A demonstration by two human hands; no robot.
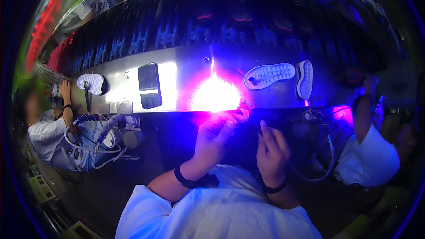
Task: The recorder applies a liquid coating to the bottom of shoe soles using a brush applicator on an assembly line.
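Head view: set the clock face on each named hand, with 12 o'clock pointing across the worktop [124, 77], away from me. My left hand [213, 138] is at the near edge. Its fingers [230, 117] are curled and drawn close together, tips toward 1 o'clock; glare at the tips prevents me from telling whether they grip anything. My right hand [273, 152] is at 3 o'clock from the left, well clear of it. Its fingers are bent with a narrow gap to the thumb; the area is too dark to tell what, if anything, they hold.

From my right hand, a long pale sole [276, 74] lies at 12 o'clock, tread-patterned, with a small dark piece [253, 80] on its left end. A narrow pale sole [304, 79] lies at 1 o'clock, just beside it.

From my left hand, a white light patch [217, 94] with a magenta rim is at 12 o'clock. A dark phone [149, 86] is at 10 o'clock. Farther out, same direction, is a white sole [96, 81] with a slim dark tool [88, 101] against it.
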